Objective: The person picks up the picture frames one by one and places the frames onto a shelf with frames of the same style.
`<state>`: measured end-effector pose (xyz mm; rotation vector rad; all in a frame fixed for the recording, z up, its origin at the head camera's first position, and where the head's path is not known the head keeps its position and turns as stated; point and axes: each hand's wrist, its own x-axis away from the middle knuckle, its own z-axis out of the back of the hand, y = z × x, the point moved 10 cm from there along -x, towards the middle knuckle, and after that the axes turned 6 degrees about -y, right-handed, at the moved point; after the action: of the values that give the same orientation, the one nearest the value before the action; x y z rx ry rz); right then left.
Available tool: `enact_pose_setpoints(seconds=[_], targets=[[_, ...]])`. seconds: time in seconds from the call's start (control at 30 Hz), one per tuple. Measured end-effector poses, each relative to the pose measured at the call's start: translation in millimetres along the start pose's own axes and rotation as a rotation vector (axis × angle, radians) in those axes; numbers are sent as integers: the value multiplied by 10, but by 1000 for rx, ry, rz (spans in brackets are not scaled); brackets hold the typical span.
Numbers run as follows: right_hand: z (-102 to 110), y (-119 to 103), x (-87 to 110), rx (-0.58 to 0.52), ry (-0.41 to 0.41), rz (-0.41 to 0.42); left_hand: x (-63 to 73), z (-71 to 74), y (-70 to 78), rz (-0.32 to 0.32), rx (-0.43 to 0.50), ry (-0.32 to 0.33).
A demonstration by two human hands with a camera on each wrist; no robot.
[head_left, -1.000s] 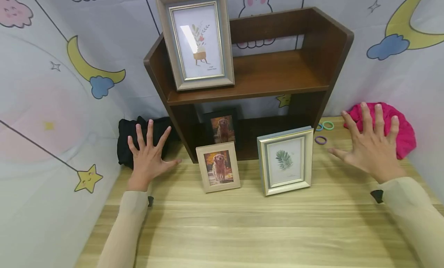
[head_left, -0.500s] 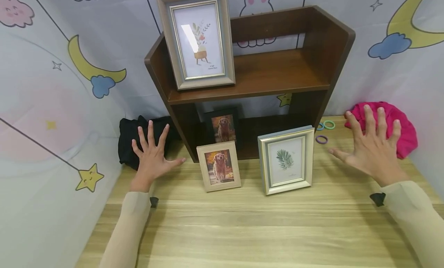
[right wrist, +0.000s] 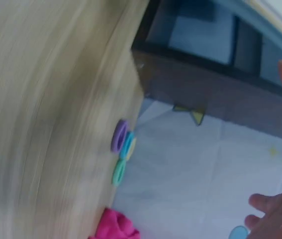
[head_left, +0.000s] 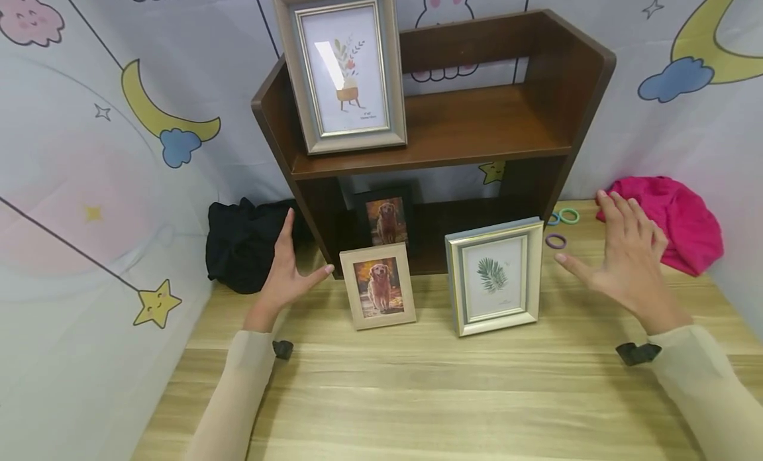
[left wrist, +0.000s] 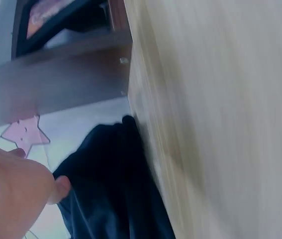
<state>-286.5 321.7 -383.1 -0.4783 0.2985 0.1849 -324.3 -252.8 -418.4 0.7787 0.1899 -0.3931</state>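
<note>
My left hand (head_left: 283,282) hovers over the table between a black cloth (head_left: 241,246) and a light wood picture frame (head_left: 381,285) with a dog photo. Its thumb points toward that frame, and nothing is in its grasp. On the other side, my right hand (head_left: 632,269) holds nothing, thumb spread from the fingers, which overlap a bright pink cloth (head_left: 685,222) in the head view. Left of it, a silver-gold picture frame (head_left: 495,275) with a leaf print leans back upright. Both frames stand in front of a dark brown two-tier shelf (head_left: 477,126).
A large frame with a potted plant print (head_left: 346,70) stands on the upper tier at left. In the lower tier is a black frame with a dog photo (head_left: 386,219). Purple (head_left: 556,241), green (head_left: 569,215) and blue (head_left: 554,218) rings lie beside the shelf. Patterned fabric hangs behind.
Both hands have turned from spread, backs up, to palms more inward, with their fingers closer together. The left hand has shifted right, toward the small dog frame. The frames and shelf have stayed put.
</note>
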Motion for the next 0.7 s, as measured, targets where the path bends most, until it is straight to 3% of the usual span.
enact_pose_setpoints(seconds=[0.33, 0.57, 0.7], targets=[[9, -233, 161, -250, 43, 16, 18, -126, 182, -89, 154, 41], [43, -476, 299, -347, 70, 139, 28, -170, 265, -157, 245, 40], [9, -617, 329, -393, 45, 223, 35, -163, 293, -201, 236, 73]])
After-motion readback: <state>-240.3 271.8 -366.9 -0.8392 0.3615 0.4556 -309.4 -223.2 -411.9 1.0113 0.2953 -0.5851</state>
